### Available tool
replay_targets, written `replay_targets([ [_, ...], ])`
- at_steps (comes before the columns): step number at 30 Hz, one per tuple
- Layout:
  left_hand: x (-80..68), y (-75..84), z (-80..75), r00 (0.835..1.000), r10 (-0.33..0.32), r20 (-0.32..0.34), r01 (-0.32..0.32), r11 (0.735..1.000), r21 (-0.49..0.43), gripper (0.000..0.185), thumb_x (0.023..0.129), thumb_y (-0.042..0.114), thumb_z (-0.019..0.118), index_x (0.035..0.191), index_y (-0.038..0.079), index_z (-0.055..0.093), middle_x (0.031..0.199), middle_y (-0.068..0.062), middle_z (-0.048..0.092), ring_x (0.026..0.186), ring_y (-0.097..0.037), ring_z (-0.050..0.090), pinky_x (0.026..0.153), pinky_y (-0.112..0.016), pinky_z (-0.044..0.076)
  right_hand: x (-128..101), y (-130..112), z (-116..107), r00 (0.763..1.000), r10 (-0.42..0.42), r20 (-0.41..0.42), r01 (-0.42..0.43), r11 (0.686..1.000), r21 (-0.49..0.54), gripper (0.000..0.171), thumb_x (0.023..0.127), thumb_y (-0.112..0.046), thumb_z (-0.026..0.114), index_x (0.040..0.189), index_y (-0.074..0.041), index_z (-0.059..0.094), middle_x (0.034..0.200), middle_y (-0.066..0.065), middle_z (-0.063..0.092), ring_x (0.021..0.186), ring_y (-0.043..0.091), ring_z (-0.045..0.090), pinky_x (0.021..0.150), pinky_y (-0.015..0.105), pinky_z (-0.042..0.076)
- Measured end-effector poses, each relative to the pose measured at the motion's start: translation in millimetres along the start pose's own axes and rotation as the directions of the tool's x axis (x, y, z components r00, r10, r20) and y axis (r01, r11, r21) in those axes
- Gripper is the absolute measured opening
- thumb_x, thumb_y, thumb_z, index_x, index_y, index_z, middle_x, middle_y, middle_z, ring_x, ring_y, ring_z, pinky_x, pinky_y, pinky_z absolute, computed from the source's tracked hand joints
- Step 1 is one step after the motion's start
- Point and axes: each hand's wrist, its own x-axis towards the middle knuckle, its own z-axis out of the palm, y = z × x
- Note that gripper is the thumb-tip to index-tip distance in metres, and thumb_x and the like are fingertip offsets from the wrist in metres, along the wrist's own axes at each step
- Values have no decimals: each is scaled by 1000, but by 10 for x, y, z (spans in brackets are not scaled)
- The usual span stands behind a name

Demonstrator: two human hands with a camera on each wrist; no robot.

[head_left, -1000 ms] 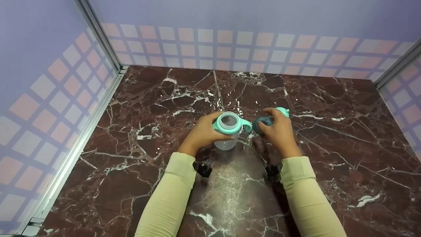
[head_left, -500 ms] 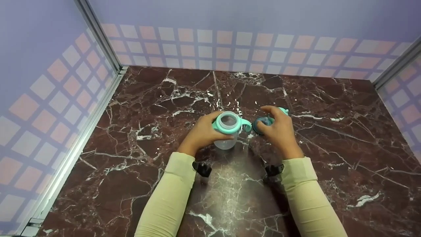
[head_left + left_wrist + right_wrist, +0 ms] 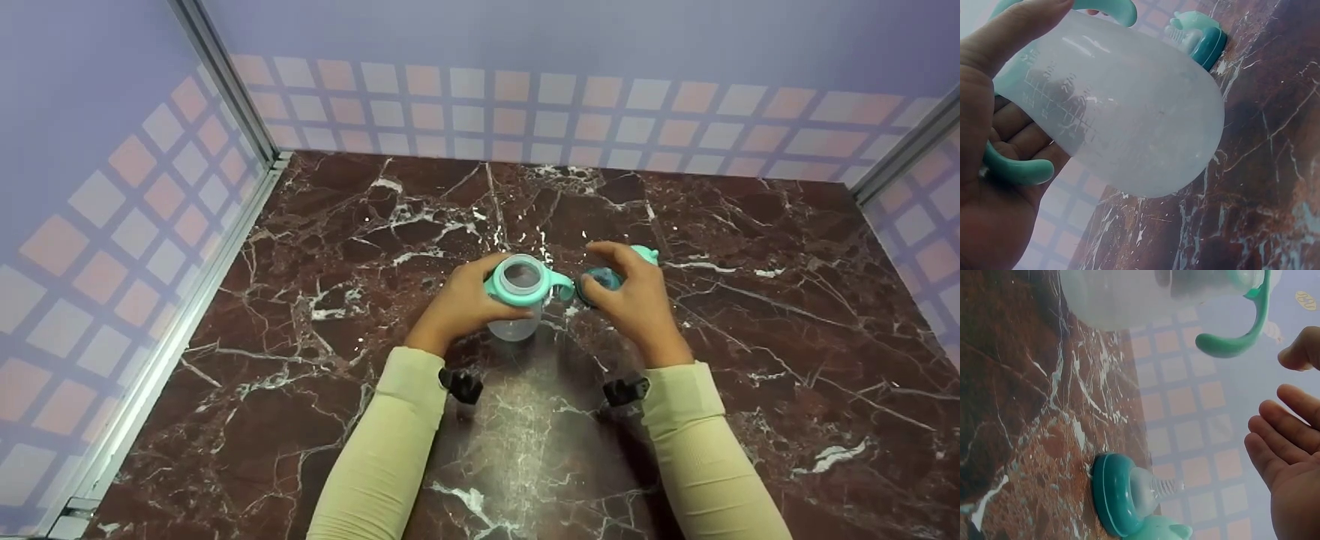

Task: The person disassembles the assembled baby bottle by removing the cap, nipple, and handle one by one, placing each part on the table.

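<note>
A clear baby bottle [image 3: 514,328] with measuring marks stands upright, its mouth uncovered. Round its neck sits a mint-green handle ring [image 3: 534,292] with curved handles. My left hand [image 3: 459,306] grips the bottle at the neck, thumb in front and fingers behind. To the right, a teal collar with a clear nipple [image 3: 1144,490] rests on the table, nipple up. My right hand [image 3: 639,304] is above it with thumb and fingers apart, and the right wrist view shows nothing between them. A mint cap [image 3: 645,255] with a small ear-like point lies just behind the collar.
The dark red marble-patterned table [image 3: 360,450] has white veins. A lilac wall [image 3: 555,112] with pink and white squares stands at the back, with side panels left and right. Black wrist cameras [image 3: 463,386] sit on the inner sides of both wrists.
My right hand shifts slightly left over the nipple collar, its index finger reaching further left. The left hand and bottle stay almost still, and the collar and cap remain in place.
</note>
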Motion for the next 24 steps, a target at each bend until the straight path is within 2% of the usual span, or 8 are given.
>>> replay_targets([
  [5,-1,3,11,1000,-2,-2,2,1000,4,69,63,31,91,126,32,62,115,12,67,108,-7,61,100,-34,46,-22,-36,16,1000,-13,13,12,999,35,41,82,-12,71,123,-11,65,121,7,68,101,18,65,88,35,51],
  [11,5,0,18,1000,1,-8,-1,1000,0,70,62,31,92,126,29,62,116,10,67,107,-8,61,100,-35,46,-44,-39,46,999,-35,39,32,996,79,41,83,-8,70,124,-10,64,126,8,65,122,25,59,106,38,45],
  [16,2,4,10,1000,-4,8,4,1000,9,70,64,35,91,127,31,61,117,12,67,108,-7,61,99,-33,47,-52,-51,52,998,-41,48,37,996,83,40,84,-10,71,123,-11,65,126,6,65,122,25,59,106,37,45],
  [24,9,-2,17,1000,8,18,-8,1000,-3,70,65,36,90,127,29,61,118,8,66,107,-11,61,97,-37,49,-49,-36,66,994,-93,56,88,992,90,38,85,-10,71,122,-7,66,124,8,65,116,25,62,102,37,48],
])
